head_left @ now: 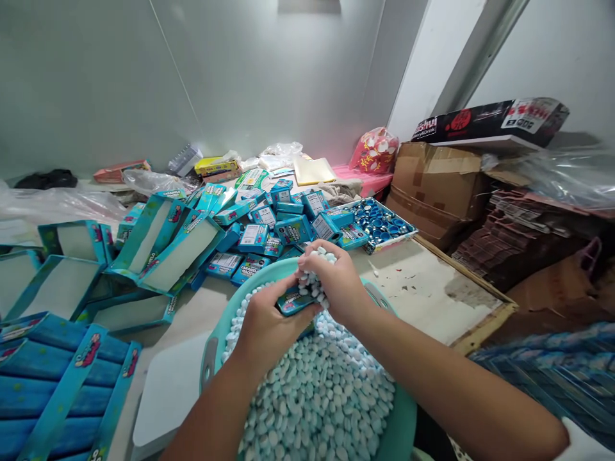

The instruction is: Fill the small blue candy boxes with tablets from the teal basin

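Note:
My left hand [269,320] is closed around a small blue candy tin [294,301], held tilted above a turquoise tub [218,333]. Over the tin, my right hand [339,278] is cupped around a clump of white and pale blue candies [314,282], which press against the tin's opening. Loose candies [312,390] of the same kind fill the tub. Beyond the tub's far rim lies a heap of blue printed tins [252,237]. The fingertips of my right hand are partly hidden behind the candies.
Open blue display boxes [180,253] are piled left, with filled blue boxes [48,384] below. A pale lid-like panel [168,390] lies beside the tub. Right are a tray of shiny blue pieces [377,221], a wooden board [432,288], a cardboard box [432,186] and flattened cartons [509,237].

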`<act>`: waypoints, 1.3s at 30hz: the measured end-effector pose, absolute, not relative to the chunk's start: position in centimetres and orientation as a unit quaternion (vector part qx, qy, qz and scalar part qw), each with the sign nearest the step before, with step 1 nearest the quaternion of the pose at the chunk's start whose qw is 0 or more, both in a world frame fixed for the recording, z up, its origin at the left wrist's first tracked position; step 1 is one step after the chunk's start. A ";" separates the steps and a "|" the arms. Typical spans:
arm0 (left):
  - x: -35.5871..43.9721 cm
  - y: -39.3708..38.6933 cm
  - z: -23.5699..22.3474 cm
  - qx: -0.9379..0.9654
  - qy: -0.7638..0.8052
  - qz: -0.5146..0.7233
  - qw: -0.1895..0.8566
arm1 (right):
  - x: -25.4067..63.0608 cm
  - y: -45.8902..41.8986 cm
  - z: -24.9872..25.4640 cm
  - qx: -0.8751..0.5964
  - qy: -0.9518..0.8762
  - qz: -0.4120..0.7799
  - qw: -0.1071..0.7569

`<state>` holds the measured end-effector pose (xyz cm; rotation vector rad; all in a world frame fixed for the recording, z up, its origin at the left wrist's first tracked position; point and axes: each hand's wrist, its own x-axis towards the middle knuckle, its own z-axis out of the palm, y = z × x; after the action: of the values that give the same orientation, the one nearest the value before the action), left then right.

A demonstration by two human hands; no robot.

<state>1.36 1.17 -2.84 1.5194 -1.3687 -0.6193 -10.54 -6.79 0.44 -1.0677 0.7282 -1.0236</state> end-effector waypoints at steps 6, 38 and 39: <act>1.3 1.3 -2.3 0.623 -0.566 -0.257 0.476 | -10.8 -6.5 0.4 -0.498 0.314 -0.454 0.669; 1.8 1.7 -2.0 0.581 -0.666 -0.193 0.425 | -11.2 -5.8 0.2 -0.407 0.254 -0.462 0.746; 1.9 1.7 -2.0 0.580 -0.667 -0.197 0.424 | -11.2 -5.7 0.2 -0.414 0.253 -0.458 0.745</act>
<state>1.86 1.69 -2.00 1.4505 -1.6694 -0.4940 -11.22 -5.72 0.25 -0.9074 0.5540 -1.0029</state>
